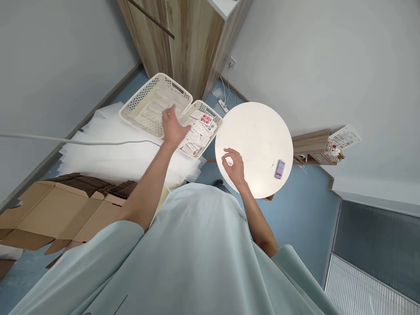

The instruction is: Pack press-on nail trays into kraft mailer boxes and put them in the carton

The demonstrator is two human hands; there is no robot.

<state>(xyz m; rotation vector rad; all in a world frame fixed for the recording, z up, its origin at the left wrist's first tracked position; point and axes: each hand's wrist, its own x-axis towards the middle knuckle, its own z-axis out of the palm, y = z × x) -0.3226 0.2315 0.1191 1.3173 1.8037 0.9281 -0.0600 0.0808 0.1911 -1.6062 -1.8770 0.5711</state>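
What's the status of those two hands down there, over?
Left hand open by larger basket. Right hand curled over round table; grip unclear. Cards piled in smaller basket. Pale cable runs near left forearm.

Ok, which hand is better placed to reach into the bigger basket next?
Probably the left hand. Its fingers are spread and appear over the larger perforated white basket, while the right hand, thumb and finger curled together, is over the round white table, farther from that basket.

Loose pale blue-green shirt worn, short sleeves cut well behind the fingers, forearms uncovered, dark line marked farther back
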